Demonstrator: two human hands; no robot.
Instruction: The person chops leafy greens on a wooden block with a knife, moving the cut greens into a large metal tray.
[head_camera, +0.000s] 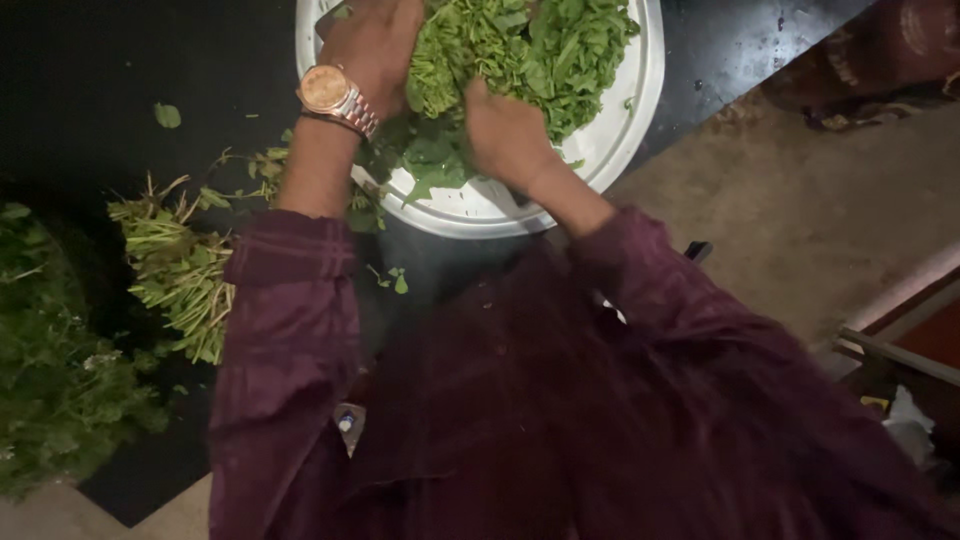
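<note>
Greens (520, 50) leafy, bright, heaped on white plate (640, 100); left hand (375, 45) & right hand (505, 130) fingers gripping bunches

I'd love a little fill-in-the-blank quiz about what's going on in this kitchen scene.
1. Both hands are buried in a pile of green leaves lying on a round ____ tray.
2. The left hand has a ____ on its wrist.
3. The cut stems lie on the dark counter, on the person's ____ side.
4. The right hand comes out of a ____ sleeve.

Missing words: metal; watch; left; maroon
</note>
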